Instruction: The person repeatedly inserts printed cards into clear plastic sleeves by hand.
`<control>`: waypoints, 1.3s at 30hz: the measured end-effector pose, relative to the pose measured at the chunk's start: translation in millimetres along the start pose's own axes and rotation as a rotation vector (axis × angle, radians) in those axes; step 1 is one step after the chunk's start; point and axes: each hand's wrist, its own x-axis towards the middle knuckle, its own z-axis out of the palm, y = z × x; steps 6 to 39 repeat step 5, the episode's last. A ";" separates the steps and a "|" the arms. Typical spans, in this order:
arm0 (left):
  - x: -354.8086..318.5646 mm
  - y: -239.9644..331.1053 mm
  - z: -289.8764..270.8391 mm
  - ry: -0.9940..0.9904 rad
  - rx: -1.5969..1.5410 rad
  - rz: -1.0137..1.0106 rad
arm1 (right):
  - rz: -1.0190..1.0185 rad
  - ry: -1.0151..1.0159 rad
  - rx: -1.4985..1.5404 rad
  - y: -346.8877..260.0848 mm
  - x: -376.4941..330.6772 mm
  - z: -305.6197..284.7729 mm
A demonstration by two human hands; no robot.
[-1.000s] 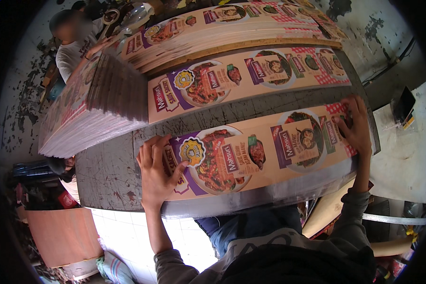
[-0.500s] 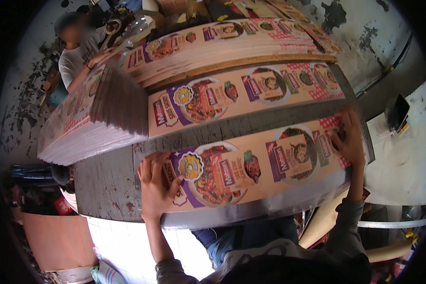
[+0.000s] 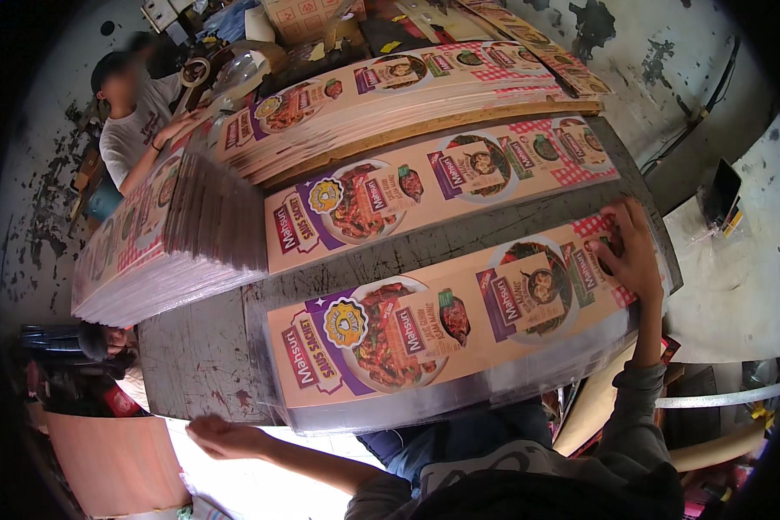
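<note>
A long printed sheet [image 3: 468, 316] with food pictures lies along the near side of the table, on a larger piece of clear plastic film [image 3: 511, 394]. My right hand [image 3: 637, 264] grips the sheet's right end, thumb on the print and fingers near the far corner. My left hand [image 3: 225, 438] is off the sheet, beyond the table's near edge, with its fingers curled and nothing visible in them. Behind the near sheet lies another printed sheet [image 3: 420, 204], flat on the table.
The dark scratched table [image 3: 195, 364] carries a tall stack of printed sheets [image 3: 208, 217] at left. A wooden strip [image 3: 459, 128] borders another pile [image 3: 312, 117] behind. A co-worker [image 3: 130, 121] stands at the far left. A dark phone-like object [image 3: 721, 192] lies at right.
My left hand has let go of the near sheet's left end and moved down and left past the table edge. My right hand stays on the right end.
</note>
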 end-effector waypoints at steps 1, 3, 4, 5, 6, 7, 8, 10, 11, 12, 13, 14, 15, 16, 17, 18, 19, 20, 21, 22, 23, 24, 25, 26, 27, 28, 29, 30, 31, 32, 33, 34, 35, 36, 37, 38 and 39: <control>6.3 -0.9 -9.3 0.123 -0.018 -0.038 | 0.000 0.000 0.001 1.6 -0.2 0.7; 27.3 -18.8 -39.8 0.291 -0.075 -0.006 | -0.059 0.040 -0.023 4.1 -1.4 1.5; 41.7 -30.2 -52.8 0.409 -0.124 -0.043 | -0.066 0.040 -0.026 0.8 -0.3 0.3; 57.0 -32.3 -77.3 0.407 -0.123 -0.048 | -0.066 0.030 -0.041 4.5 -2.9 1.1; 57.0 -32.3 -77.3 0.407 -0.123 -0.048 | -0.066 0.030 -0.041 4.5 -2.9 1.1; 57.0 -32.3 -77.3 0.407 -0.123 -0.048 | -0.066 0.030 -0.041 4.5 -2.9 1.1; 57.0 -32.3 -77.3 0.407 -0.123 -0.048 | -0.066 0.030 -0.041 4.5 -2.9 1.1; 57.0 -32.3 -77.3 0.407 -0.123 -0.048 | -0.066 0.030 -0.041 4.5 -2.9 1.1; 57.0 -32.3 -77.3 0.407 -0.123 -0.048 | -0.066 0.030 -0.041 4.5 -2.9 1.1; 57.0 -32.3 -77.3 0.407 -0.123 -0.048 | -0.066 0.030 -0.041 4.5 -2.9 1.1; 57.0 -32.3 -77.3 0.407 -0.123 -0.048 | -0.066 0.030 -0.041 4.5 -2.9 1.1; 57.0 -32.3 -77.3 0.407 -0.123 -0.048 | -0.066 0.030 -0.041 4.5 -2.9 1.1; 57.0 -32.3 -77.3 0.407 -0.123 -0.048 | -0.066 0.030 -0.041 4.5 -2.9 1.1; 57.0 -32.3 -77.3 0.407 -0.123 -0.048 | -0.066 0.030 -0.041 4.5 -2.9 1.1; 57.0 -32.3 -77.3 0.407 -0.123 -0.048 | -0.066 0.030 -0.041 4.5 -2.9 1.1; 57.0 -32.3 -77.3 0.407 -0.123 -0.048 | -0.066 0.030 -0.041 4.5 -2.9 1.1; 57.0 -32.3 -77.3 0.407 -0.123 -0.048 | -0.066 0.030 -0.041 4.5 -2.9 1.1; 57.0 -32.3 -77.3 0.407 -0.123 -0.048 | -0.066 0.030 -0.041 4.5 -2.9 1.1; 57.0 -32.3 -77.3 0.407 -0.123 -0.048 | -0.066 0.030 -0.041 4.5 -2.9 1.1; 57.0 -32.3 -77.3 0.407 -0.123 -0.048 | -0.066 0.030 -0.041 4.5 -2.9 1.1; 57.0 -32.3 -77.3 0.407 -0.123 -0.048 | -0.066 0.030 -0.041 4.5 -2.9 1.1; 57.0 -32.3 -77.3 0.407 -0.123 -0.048 | -0.066 0.030 -0.041 4.5 -2.9 1.1; 57.0 -32.3 -77.3 0.407 -0.123 -0.048 | -0.066 0.030 -0.041 4.5 -2.9 1.1; 57.0 -32.3 -77.3 0.407 -0.123 -0.048 | -0.066 0.030 -0.041 4.5 -2.9 1.1; 57.0 -32.3 -77.3 0.407 -0.123 -0.048 | -0.066 0.030 -0.041 4.5 -2.9 1.1; 57.0 -32.3 -77.3 0.407 -0.123 -0.048 | -0.066 0.030 -0.041 4.5 -2.9 1.1; 57.0 -32.3 -77.3 0.407 -0.123 -0.048 | -0.066 0.030 -0.041 4.5 -2.9 1.1; 57.0 -32.3 -77.3 0.407 -0.123 -0.048 | -0.066 0.030 -0.041 4.5 -2.9 1.1; 57.0 -32.3 -77.3 0.407 -0.123 -0.048 | -0.066 0.030 -0.041 4.5 -2.9 1.1; 57.0 -32.3 -77.3 0.407 -0.123 -0.048 | -0.066 0.030 -0.041 4.5 -2.9 1.1; 57.0 -32.3 -77.3 0.407 -0.123 -0.048 | -0.066 0.030 -0.041 4.5 -2.9 1.1; 57.0 -32.3 -77.3 0.407 -0.123 -0.048 | -0.066 0.030 -0.041 4.5 -2.9 1.1; 57.0 -32.3 -77.3 0.407 -0.123 -0.048 | -0.066 0.030 -0.041 4.5 -2.9 1.1; 57.0 -32.3 -77.3 0.407 -0.123 -0.048 | -0.066 0.030 -0.041 4.5 -2.9 1.1; 57.0 -32.3 -77.3 0.407 -0.123 -0.048 | -0.066 0.030 -0.041 4.5 -2.9 1.1; 57.0 -32.3 -77.3 0.407 -0.123 -0.048 | -0.066 0.030 -0.041 4.5 -2.9 1.1; 57.0 -32.3 -77.3 0.407 -0.123 -0.048 | -0.066 0.030 -0.041 4.5 -2.9 1.1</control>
